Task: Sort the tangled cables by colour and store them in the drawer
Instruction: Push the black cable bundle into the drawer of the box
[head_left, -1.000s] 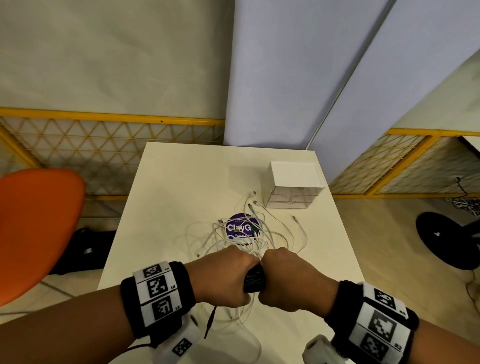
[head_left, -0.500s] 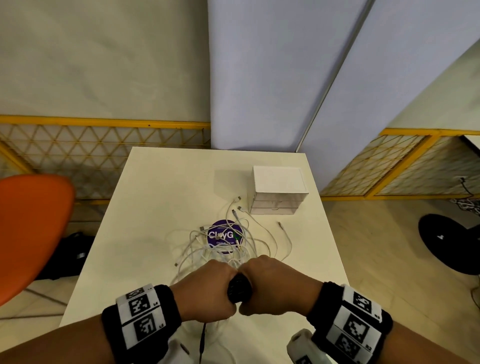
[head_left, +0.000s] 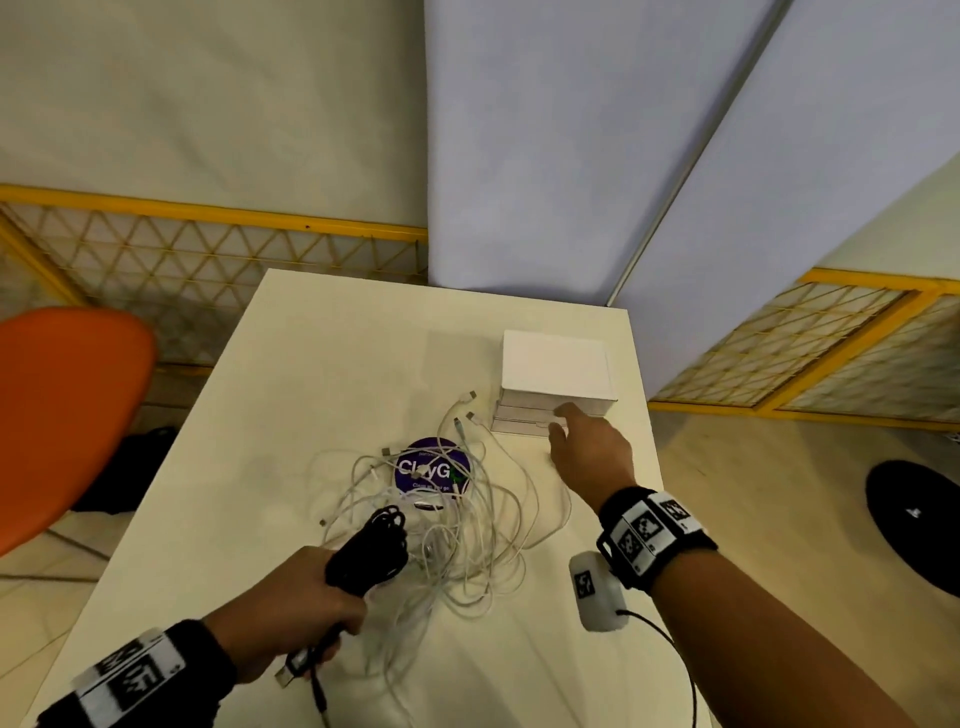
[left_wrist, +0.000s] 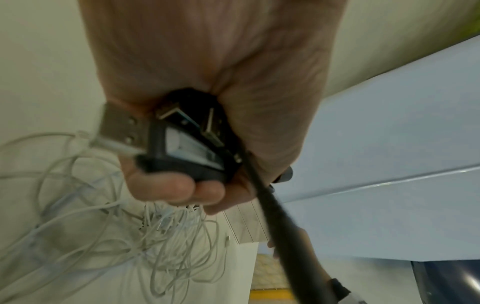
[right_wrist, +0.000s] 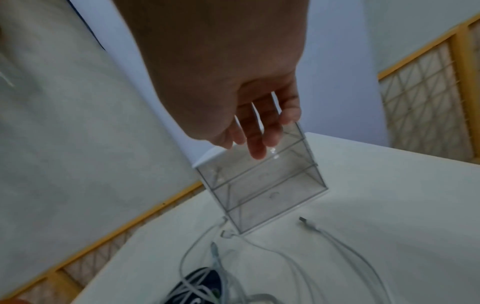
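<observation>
My left hand (head_left: 291, 618) grips a coiled bundle of black cables (head_left: 371, 553) above the near part of the table; USB plugs (left_wrist: 182, 131) stick out of the fist in the left wrist view. A tangle of white cables (head_left: 457, 525) lies in the table's middle, just beyond that hand. The small drawer unit (head_left: 553, 379), white-topped with clear drawer fronts (right_wrist: 262, 185), stands at the far right. My right hand (head_left: 582, 441) reaches to its front with straight fingers (right_wrist: 257, 144) at the upper drawers, holding nothing.
A round purple sticker (head_left: 434, 473) lies under the white tangle. The white table (head_left: 311, 374) has an orange chair (head_left: 62, 415) to its left. Yellow lattice fencing (head_left: 208, 260) and blue-grey panels (head_left: 545, 156) stand behind. A black round base (head_left: 914, 525) sits on the floor at right.
Both hands were together on the black bundle. Now the right hand has let go and reached forward to the drawer unit, while the left keeps the bundle.
</observation>
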